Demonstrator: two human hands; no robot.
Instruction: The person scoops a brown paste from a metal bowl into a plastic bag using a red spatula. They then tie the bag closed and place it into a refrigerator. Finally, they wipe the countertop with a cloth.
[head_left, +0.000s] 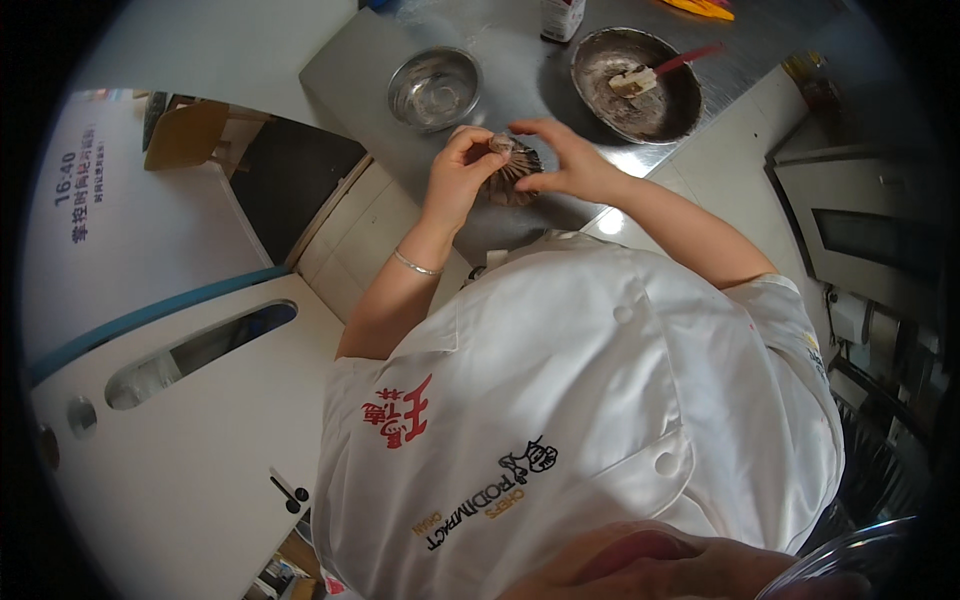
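Observation:
My left hand (459, 171) pinches the gathered top of a piping bag (513, 178) between thumb and fingers. The bag looks clear and filled with a brown mixture, its sides falling in pleats below the pinch. My right hand (571, 161) curves around the bag's other side, thumb and fingers spread apart. Its thumb tip lies at the bag's pleats, but whether it presses on them I cannot tell. The bag is over the near part of a stainless steel table (517, 82); its lower end is hidden.
A steel bowl (435, 88) stands beyond my left hand. Beyond my right, a larger steel bowl (589, 94) smeared with brown mixture holds a red-handled spatula (688, 57). A labelled container (561, 19) and a yellow item (701, 7) sit farther back. A white cabinet (172, 465) is at left.

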